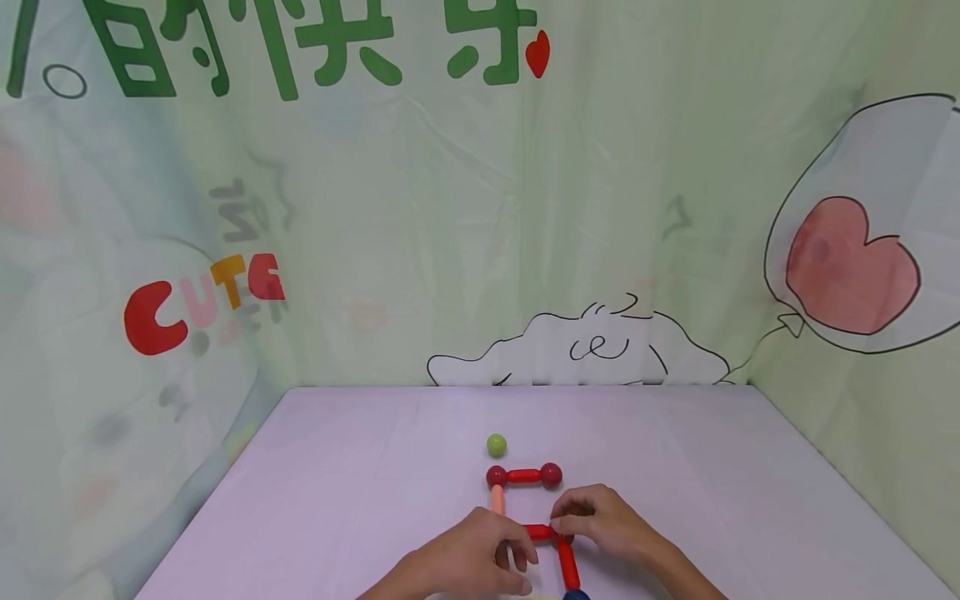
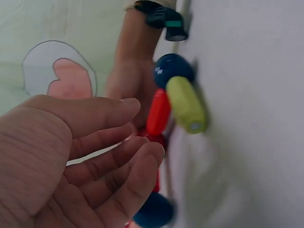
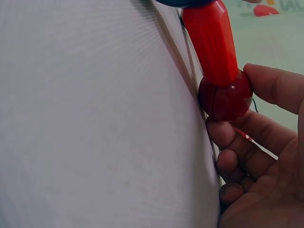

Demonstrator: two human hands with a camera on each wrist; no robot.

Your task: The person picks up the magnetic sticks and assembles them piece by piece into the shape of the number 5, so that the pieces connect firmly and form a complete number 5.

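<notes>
Thumb and fingers of my right hand (image 1: 603, 525) pinch a dark red ball (image 3: 225, 97) low over the tabletop. A red rod (image 3: 213, 47) joins this ball to a dark blue ball (image 2: 173, 70), from which a yellow-green rod (image 2: 186, 104) sticks out. Another red rod (image 1: 537, 532) runs from the pinched ball toward my left hand (image 1: 476, 554). That left hand holds nothing; its fingers are loosely bent. Close behind its fingertips in the left wrist view is a second blue ball (image 2: 154, 210), largely hidden by the left hand in the head view.
A salmon rod (image 1: 498, 498) leads away from the left hand to a dark red ball (image 1: 497, 476). A red rod (image 1: 523, 476) links it to another dark red ball (image 1: 551, 475). One loose green ball (image 1: 497, 445) lies farther back on the white table (image 1: 337, 467).
</notes>
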